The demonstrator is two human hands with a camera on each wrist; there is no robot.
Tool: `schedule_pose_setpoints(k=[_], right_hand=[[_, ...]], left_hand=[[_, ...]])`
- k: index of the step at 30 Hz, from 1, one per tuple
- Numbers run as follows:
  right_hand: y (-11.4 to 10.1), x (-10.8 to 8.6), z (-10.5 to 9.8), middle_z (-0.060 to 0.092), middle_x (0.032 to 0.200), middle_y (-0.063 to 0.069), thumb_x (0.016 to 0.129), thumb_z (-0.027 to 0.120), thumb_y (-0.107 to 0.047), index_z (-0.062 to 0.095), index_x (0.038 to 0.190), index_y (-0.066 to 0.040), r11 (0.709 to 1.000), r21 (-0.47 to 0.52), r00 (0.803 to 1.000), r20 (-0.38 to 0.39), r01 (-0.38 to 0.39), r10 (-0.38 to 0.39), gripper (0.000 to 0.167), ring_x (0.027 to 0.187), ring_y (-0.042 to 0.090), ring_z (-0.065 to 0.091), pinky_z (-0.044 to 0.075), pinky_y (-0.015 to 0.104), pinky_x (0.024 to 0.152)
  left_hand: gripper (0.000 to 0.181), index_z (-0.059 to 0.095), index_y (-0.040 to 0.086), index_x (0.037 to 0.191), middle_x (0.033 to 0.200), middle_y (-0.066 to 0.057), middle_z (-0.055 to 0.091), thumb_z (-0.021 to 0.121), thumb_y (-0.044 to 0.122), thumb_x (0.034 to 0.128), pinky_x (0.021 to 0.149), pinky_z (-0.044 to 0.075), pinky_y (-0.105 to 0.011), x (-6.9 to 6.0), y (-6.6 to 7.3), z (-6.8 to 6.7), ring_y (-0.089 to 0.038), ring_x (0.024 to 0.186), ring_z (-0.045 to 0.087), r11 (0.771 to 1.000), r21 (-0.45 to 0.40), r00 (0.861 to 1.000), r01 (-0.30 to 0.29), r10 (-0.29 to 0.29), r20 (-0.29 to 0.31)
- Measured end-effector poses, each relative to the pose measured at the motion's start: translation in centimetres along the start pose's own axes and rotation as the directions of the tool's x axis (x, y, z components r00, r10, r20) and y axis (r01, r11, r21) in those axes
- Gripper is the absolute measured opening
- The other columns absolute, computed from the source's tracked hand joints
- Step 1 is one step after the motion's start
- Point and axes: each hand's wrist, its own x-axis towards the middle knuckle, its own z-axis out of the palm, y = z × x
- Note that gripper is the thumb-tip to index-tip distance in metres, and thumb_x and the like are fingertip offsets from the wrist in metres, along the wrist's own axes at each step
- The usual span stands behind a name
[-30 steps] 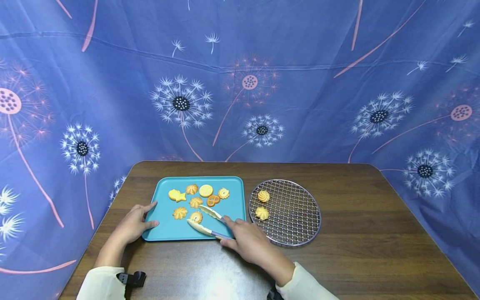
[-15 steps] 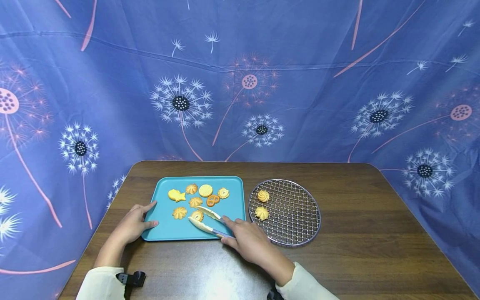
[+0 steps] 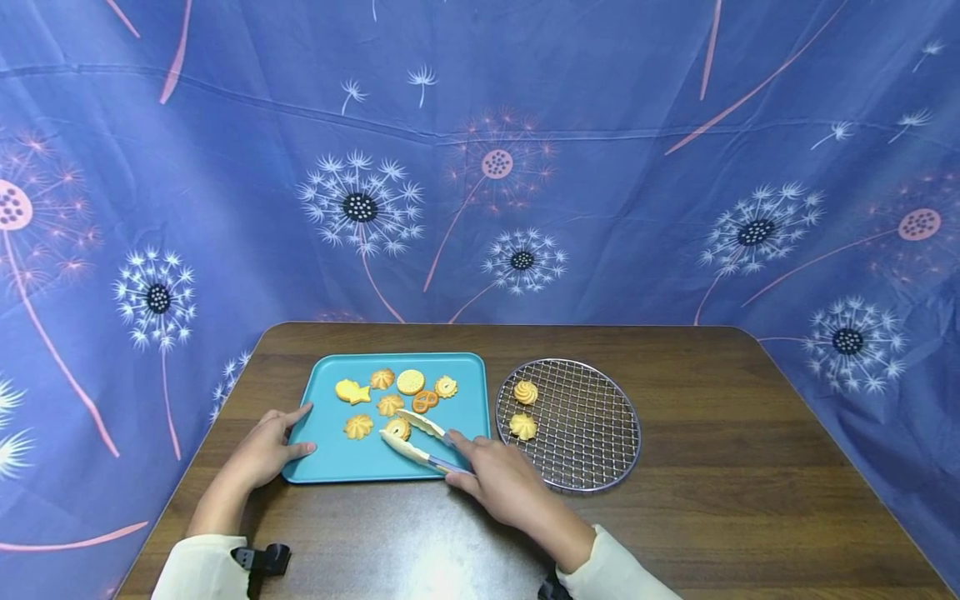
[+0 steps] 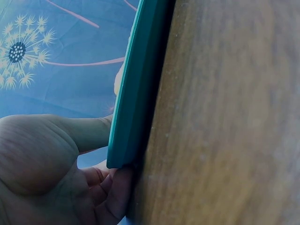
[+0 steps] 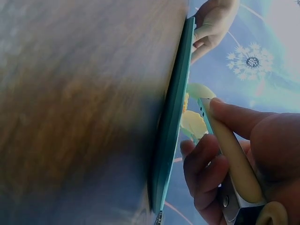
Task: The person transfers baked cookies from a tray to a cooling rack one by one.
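At the left edge of a turquoise tray (image 3: 330,458), my left hand (image 3: 258,450) holds the rim. In the left wrist view its thumb (image 4: 89,132) lies over the rim and other fingers are curled below. My right hand (image 3: 498,483) grips a pair of tongs (image 3: 408,450) with cream tips, spread apart over the tray's front. Between those tips sits a round scalloped cookie (image 3: 398,428), partly hidden by them. Other cookies lie behind and to the left, among them a fish-shaped cookie (image 3: 352,392), a pretzel (image 3: 425,402) and a flower-shaped cookie (image 3: 358,427).
To the tray's right lies a round wire rack (image 3: 585,425), bearing a swirl cookie (image 3: 526,392) and a flower-shaped cookie (image 3: 522,427) on its left side. All stand on a wooden table (image 3: 712,467). A blue dandelion-print cloth (image 3: 615,183) hangs behind.
The tong tips have shifted slightly right, and the scalloped cookie between them has moved slightly right too. The left hand stays at the tray's edge.
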Motion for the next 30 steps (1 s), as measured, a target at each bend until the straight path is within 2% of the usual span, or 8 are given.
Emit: schedule_pose_setpoints(k=[8,18,24,30], right_hand=[[0.4,-0.3,-0.3,0.072,0.121,0.013,0.097,0.071,-0.039,0.055,0.150,-0.012,1.000,0.020,1.000,-0.006,-0.014,0.014,0.062,0.098,0.029,0.071,0.057,0.043,0.080],[1.1,-1.1,-0.7,0.070,0.124,0.014,0.097,0.071,-0.038,0.055,0.150,-0.011,0.998,0.049,0.999,-0.011,-0.044,0.045,0.061,0.102,0.031,0.071,0.056,0.046,0.085],[1.7,-1.4,-0.9,0.072,0.114,0.011,0.096,0.072,-0.036,0.057,0.148,-0.010,0.998,0.043,0.999,-0.041,-0.034,0.036,0.060,0.088,0.022,0.068,0.055,0.040,0.075],[2.1,-1.8,-1.1,0.067,0.094,0.001,0.096,0.073,-0.035,0.058,0.147,-0.009,0.998,0.052,0.998,-0.055,-0.038,0.041,0.060,0.070,0.010,0.053,0.048,0.032,0.065]], left_hand=[[0.072,0.040,-0.006,0.153,0.109,-0.019,0.050,0.076,0.014,0.0936,0.072,0.039,-0.036,0.1,-0.2,0.1,-0.026,0.086,0.047,1.000,-0.009,1.000,-0.004,0.004,-0.004],[0.072,0.041,-0.005,0.153,0.107,-0.019,0.050,0.076,0.015,0.0933,0.071,0.039,-0.035,0.2,-0.3,0.1,-0.026,0.086,0.047,1.000,-0.007,1.000,-0.003,0.003,-0.007],[0.072,0.041,-0.006,0.153,0.107,-0.019,0.050,0.077,0.014,0.0929,0.070,0.039,-0.035,0.2,-0.2,0.1,-0.026,0.086,0.047,1.000,-0.008,1.000,0.001,-0.001,-0.008],[0.072,0.042,-0.006,0.152,0.107,-0.019,0.050,0.077,0.014,0.0930,0.069,0.038,-0.035,0.3,-0.2,0.2,-0.025,0.085,0.046,1.000,-0.006,1.000,0.005,-0.005,-0.012]])
